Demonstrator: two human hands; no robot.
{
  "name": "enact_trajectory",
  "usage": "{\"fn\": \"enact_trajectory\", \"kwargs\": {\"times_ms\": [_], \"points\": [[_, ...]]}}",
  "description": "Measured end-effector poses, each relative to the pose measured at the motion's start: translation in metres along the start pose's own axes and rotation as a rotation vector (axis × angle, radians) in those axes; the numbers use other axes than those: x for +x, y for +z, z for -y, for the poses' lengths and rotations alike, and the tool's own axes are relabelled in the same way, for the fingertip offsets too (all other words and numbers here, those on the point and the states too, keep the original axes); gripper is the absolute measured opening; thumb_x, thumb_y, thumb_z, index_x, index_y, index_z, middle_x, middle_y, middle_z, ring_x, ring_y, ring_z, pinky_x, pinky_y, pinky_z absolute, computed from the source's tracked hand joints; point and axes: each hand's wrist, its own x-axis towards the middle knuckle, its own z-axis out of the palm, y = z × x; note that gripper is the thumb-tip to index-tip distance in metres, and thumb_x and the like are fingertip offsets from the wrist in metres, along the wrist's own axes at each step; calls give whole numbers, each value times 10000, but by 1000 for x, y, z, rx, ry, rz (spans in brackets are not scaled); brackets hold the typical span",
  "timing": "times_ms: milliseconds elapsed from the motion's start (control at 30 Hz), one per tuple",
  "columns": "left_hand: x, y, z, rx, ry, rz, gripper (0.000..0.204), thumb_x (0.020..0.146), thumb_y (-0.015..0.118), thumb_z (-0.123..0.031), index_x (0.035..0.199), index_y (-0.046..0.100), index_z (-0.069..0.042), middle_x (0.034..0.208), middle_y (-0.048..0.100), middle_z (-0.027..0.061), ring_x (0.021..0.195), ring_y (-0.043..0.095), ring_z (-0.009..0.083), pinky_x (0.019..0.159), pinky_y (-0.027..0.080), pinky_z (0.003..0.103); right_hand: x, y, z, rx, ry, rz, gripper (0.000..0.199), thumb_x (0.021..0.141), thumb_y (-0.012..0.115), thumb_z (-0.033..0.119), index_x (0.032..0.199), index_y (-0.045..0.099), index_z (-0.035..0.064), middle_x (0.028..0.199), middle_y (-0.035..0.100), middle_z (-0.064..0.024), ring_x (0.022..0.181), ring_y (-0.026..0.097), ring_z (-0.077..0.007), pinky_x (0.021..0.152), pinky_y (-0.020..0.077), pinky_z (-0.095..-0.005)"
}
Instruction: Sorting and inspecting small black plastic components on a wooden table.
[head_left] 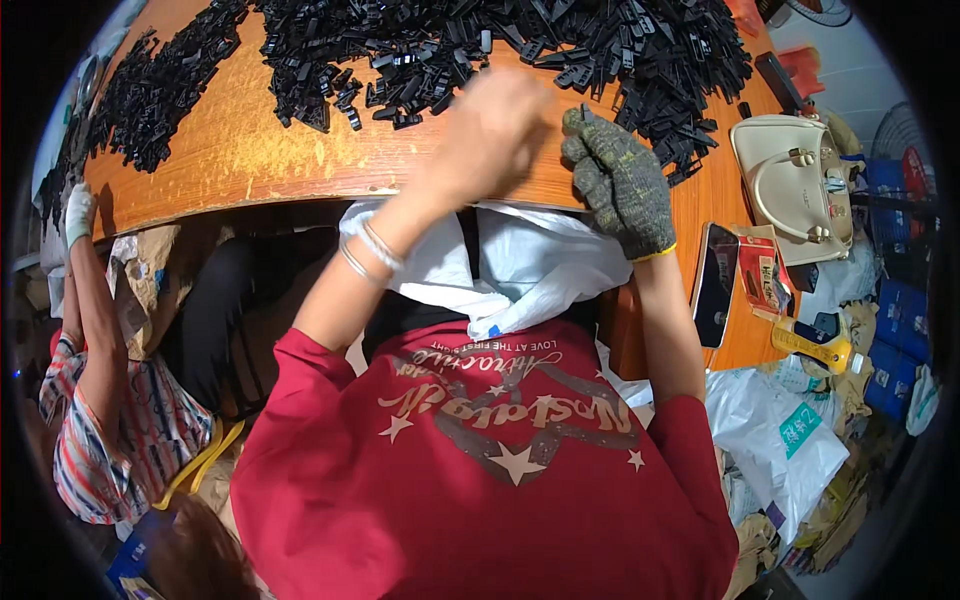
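Note:
My bare left hand (500,135), with bangles at its wrist, hovers over the table's near edge just below the heap of small black plastic parts (640,50). Motion blurs its fingers, so I cannot make out whether they hold anything. My right hand (622,185) wears a dark grey knitted glove with a yellow cuff. Its fingers are curled in, and a small black plastic part (585,110) sticks up between thumb and forefinger. The two hands are a short gap apart. Beneath them, white plastic sheeting (545,265) lies across my lap against the table edge.
A worn wooden table (270,150) spreads ahead, with another black heap (160,90) at left. To the right are a cream handbag (785,180), a phone (715,285), a red box (765,270) and a yellow bottle (815,345). A co-worker's gloved hand (80,212) is at far left.

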Motion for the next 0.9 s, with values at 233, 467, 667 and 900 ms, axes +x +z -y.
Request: {"fn": "enact_trajectory", "kwargs": {"times_ms": [233,467,667,900], "points": [[31,4,72,533,-1,295,77,658,674,-54,724,671,-13,919,605,124,924,566,282,773,477,375,-8,-3,-13,226,-129,-12,269,850,664,111,1084,623,-16,785,640,-40,504,527,-70,418,381,-211],[31,16,75,457,79,344,93,637,701,-62,708,668,-13,883,624,117,883,590,276,763,497,365,-12,-7,-17,-636,-968,-224,253,716,634,-34,964,673,-11,977,668,-146,807,670,-220,651,536,-292],[34,3,80,370,63,323,118,638,675,-40,732,664,30,873,637,154,873,603,316,801,513,393,-12,-14,-26,-893,-977,-244,275,727,666,41,996,717,72,1125,650,-135,978,648,-288,788,526,-364],[31,6,76,356,50,420,107,650,682,-56,706,659,32,847,652,156,880,616,315,807,512,381,-11,-15,-34,-843,-1000,-215,295,714,645,24,999,712,59,1137,648,-137,965,655,-292,783,529,-373]]}}
